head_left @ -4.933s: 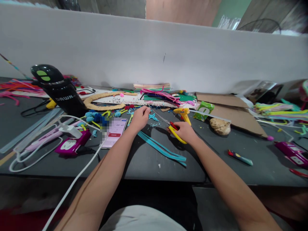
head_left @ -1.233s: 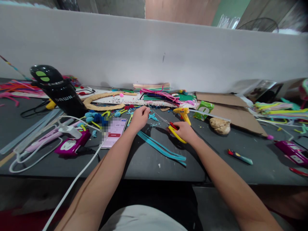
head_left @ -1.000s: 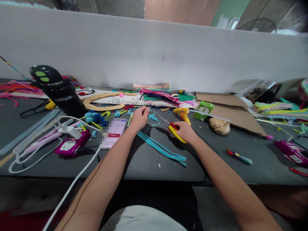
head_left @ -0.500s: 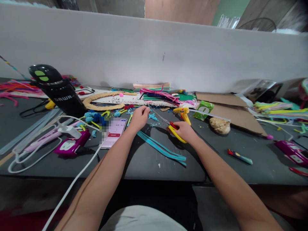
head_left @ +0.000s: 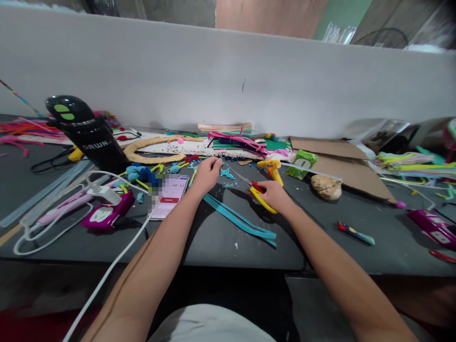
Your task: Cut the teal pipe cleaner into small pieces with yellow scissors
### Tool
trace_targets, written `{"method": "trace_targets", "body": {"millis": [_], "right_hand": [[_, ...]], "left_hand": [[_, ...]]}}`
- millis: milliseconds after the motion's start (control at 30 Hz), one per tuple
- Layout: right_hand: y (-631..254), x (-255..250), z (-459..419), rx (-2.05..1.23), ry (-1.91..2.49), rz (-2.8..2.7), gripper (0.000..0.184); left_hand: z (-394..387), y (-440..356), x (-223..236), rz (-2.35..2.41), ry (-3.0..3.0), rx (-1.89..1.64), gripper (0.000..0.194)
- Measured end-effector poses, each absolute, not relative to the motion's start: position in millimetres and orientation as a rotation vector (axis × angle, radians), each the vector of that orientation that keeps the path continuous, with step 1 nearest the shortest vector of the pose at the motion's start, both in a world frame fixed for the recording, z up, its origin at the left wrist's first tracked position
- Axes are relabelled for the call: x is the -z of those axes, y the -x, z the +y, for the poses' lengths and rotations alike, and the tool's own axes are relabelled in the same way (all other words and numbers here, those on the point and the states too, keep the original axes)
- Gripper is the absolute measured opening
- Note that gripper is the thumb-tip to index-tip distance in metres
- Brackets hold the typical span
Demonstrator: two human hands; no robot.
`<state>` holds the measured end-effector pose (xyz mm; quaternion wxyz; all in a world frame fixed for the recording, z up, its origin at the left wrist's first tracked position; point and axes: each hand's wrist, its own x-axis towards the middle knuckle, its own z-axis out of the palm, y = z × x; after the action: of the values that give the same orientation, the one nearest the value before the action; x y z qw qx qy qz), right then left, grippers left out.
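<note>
My left hand (head_left: 207,174) is curled into a pinch over the far end of the teal pipe cleaners (head_left: 239,220), which lie slanted across the dark table (head_left: 213,242). What its fingertips pinch is too small to name. My right hand (head_left: 272,195) grips the yellow and red handles of a pair of scissors (head_left: 257,192). The blades point up and left toward small teal scraps (head_left: 226,174) beside my left hand.
A phone (head_left: 169,195) lies left of my left hand, by blue pom-poms (head_left: 140,174) and a purple glue gun (head_left: 107,213) with a white cable. A black bottle (head_left: 87,134) stands at the left. A yellow glue gun (head_left: 271,168), green box (head_left: 302,164), cardboard (head_left: 342,164) and pen (head_left: 355,233) lie to the right.
Both hands stay in the same place with the same grip. Only the head camera shifts very slightly.
</note>
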<state>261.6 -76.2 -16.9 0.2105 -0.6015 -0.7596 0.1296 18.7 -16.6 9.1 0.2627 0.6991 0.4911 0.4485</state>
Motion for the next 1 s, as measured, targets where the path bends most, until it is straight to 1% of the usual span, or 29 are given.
{"method": "trace_targets", "body": {"millis": [167, 633, 1000], "right_hand": [[-261.0, 17.1, -76.0, -0.328, 1.678, -2.109, 0.045], [-261.4, 17.3, -78.3, -0.395, 1.64, -2.083, 0.04], [-262.8, 20.0, -75.1, -0.358, 1.652, -2.113, 0.044]], "left_hand": [[-14.3, -18.0, -7.2, 1.314, -1.888, -1.219, 0.032], [-16.1, -18.7, -8.9, 1.325, -1.886, -1.215, 0.031], [-15.1, -17.9, -8.3, 1.327, -1.907, -1.205, 0.032]]}}
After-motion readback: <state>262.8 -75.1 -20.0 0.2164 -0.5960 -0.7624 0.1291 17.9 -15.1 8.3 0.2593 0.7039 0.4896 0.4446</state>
